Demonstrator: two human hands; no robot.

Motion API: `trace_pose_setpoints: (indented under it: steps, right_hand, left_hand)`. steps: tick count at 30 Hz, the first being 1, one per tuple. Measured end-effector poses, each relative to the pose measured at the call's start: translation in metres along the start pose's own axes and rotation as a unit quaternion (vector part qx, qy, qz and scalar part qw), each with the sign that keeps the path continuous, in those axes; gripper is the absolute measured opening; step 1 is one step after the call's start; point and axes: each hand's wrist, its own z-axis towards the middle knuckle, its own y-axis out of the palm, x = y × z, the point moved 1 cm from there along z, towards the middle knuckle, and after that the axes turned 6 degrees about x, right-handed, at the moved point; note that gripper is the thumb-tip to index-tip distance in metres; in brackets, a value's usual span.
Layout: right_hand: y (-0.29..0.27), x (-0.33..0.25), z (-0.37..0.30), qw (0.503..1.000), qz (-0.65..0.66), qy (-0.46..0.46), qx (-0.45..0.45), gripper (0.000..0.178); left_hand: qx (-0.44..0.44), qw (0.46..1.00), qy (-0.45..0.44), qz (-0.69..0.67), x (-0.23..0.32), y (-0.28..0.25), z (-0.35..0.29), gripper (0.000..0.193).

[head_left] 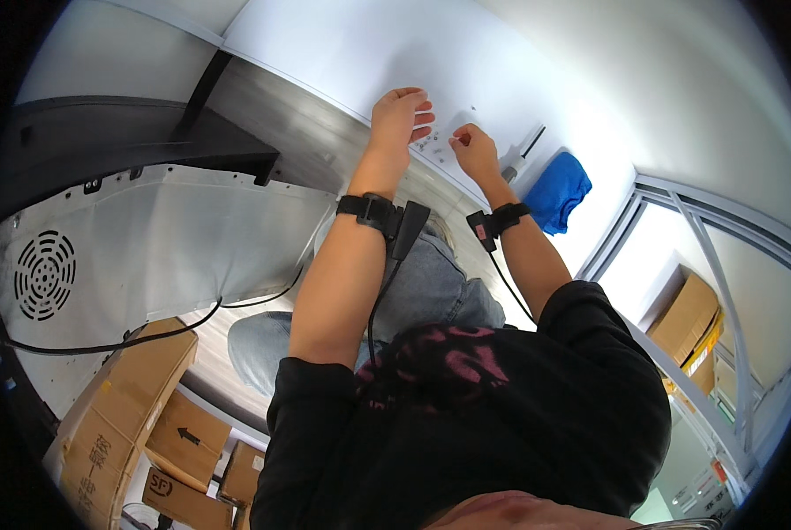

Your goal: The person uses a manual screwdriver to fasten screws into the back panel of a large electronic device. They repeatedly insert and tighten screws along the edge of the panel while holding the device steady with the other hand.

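Note:
Over the white table (325, 44), my left hand (403, 117) is held with its fingers slightly curled and apart, and nothing shows in it. Just right of it, my right hand (477, 152) has its thumb and fingertips drawn together in a pinch; whatever they hold is too small to make out. Several tiny metallic pieces (427, 143) lie scattered on the tabletop between the hands, close to the front edge. One small dark piece (473, 108) sits farther back. Beside my right wrist lies a screwdriver-like tool (526, 152) with a thin dark shaft and a grey handle.
A crumpled blue cloth (558, 191) rests on the table, right of the tool. To my left stands a metal panel (175, 238) with round vent slots and a black cable (104, 348). Cardboard boxes (131, 415) are stacked at lower left; another box (682, 318) is at right.

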Motion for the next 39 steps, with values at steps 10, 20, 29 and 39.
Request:
trace_pose_setpoints:
  steps: [10,20,29,39]
  right_hand:
    - [0.029,-0.008,0.021,0.993,-0.095,-0.057,-0.036,0.019]
    - [0.011,-0.015,0.036,0.999,-0.007,-0.044,0.012,0.018]
    - [-0.057,-0.189,0.004,0.886,0.437,-0.077,-0.135,0.009]
    - [-0.017,-0.360,-0.087,0.770,0.468,-0.339,-0.272,0.004]
  left_hand:
    - [0.028,1.000,0.012,0.001,-0.003,-0.012,0.010,0.016]
    - [0.003,0.999,0.016,-0.038,0.003,-0.014,0.003,0.022]
    - [-0.066,0.991,0.108,-0.043,0.074,-0.058,-0.066,0.023]
    - [-0.017,0.958,0.278,-0.061,0.117,-0.179,-0.197,0.026]
